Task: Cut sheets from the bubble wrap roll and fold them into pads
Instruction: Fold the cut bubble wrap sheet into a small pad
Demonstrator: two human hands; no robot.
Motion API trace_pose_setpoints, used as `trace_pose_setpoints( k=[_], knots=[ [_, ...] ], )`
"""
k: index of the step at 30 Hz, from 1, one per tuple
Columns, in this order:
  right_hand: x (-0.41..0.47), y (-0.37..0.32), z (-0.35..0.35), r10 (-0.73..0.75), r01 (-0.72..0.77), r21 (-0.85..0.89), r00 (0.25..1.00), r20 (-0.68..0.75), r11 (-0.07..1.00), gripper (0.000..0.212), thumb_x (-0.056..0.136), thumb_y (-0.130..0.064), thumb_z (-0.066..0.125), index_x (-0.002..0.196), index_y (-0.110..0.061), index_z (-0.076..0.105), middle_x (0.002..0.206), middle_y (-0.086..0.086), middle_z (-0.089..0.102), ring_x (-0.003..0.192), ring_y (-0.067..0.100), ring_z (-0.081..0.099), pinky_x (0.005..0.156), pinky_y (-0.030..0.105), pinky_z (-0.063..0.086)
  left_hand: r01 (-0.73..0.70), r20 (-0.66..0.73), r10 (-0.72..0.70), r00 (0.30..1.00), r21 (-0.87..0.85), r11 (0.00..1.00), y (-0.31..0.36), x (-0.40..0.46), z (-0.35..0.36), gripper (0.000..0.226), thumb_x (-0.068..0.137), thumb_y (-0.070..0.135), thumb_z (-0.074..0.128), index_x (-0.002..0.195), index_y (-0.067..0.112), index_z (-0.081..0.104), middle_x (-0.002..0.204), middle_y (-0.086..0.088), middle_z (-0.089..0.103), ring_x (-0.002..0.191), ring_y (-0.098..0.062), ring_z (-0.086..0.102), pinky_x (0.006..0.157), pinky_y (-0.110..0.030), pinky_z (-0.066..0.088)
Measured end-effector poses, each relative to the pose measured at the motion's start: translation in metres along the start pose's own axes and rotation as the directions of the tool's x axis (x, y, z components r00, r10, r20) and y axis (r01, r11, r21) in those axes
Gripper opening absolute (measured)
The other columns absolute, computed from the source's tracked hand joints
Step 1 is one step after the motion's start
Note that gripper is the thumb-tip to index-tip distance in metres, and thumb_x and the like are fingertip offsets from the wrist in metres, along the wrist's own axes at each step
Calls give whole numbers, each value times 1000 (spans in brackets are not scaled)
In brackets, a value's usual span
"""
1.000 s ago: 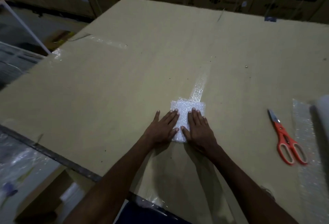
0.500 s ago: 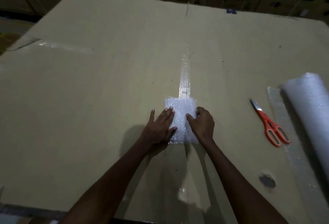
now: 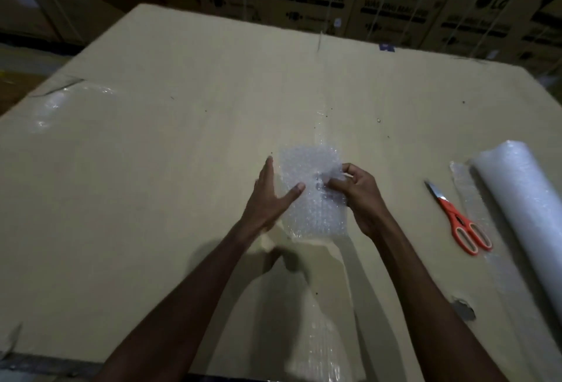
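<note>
Pad (image 3: 310,196): folded bubble wrap, near the middle of the bench (image 3: 152,169), a little toward the near edge; apparently lifted off the surface, shadow visible below it.
Right hand (image 3: 359,196): grip closed on the pad's right edge, thumb and curled fingers pinching, judged to keep the folded layers from springing apart.
Left hand (image 3: 267,199): grip open, fingers straight, thumb tip touching the pad's face; judged to steady the left side while the fold is checked.
Scissors (image 3: 459,220): flat near the right edge, blades closed, set within reach for the next cut.
Roll (image 3: 523,208): along the right edge, just beside the scissors, loose tail lying flat.
Stage: one pad judged near complete.
</note>
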State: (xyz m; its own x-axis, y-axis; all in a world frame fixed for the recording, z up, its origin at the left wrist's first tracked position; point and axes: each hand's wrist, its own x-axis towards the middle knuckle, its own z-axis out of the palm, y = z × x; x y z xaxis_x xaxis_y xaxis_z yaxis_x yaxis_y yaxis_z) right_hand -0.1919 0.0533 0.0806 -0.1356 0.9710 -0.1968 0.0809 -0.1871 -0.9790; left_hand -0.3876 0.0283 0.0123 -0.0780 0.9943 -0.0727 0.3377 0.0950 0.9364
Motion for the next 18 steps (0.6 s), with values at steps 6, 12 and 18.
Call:
trace_pose_setpoints(
  k=[6,12,18],
  knots=[
    [-12,-13,-5,-139,136,93,990,32,986,35,85,-2,75,118,-7,65,108,9,76,99,24,73,80,32,59,-6,168,94,981,-460,888,26,11,-31,44,83,17,79,124,13,63,117,-3,72,109,-17,68,93,-29,54],
    [-21,33,-5,-98,98,-6,995,-27,995,31,85,2,74,106,-20,71,103,3,77,97,22,73,77,27,59,-141,49,150,987,-158,977,5,12,-13,27,79,22,79,100,7,71,91,-2,72,79,-8,64,79,-35,54],
    [-23,49,-10,-101,101,-15,992,-78,995,25,86,-4,76,108,-13,73,102,5,77,96,22,74,81,32,60,-168,-18,167,986,-79,983,-2,9,-2,21,81,19,79,92,4,71,77,-1,67,65,-4,54,67,-32,50]
  ],
)
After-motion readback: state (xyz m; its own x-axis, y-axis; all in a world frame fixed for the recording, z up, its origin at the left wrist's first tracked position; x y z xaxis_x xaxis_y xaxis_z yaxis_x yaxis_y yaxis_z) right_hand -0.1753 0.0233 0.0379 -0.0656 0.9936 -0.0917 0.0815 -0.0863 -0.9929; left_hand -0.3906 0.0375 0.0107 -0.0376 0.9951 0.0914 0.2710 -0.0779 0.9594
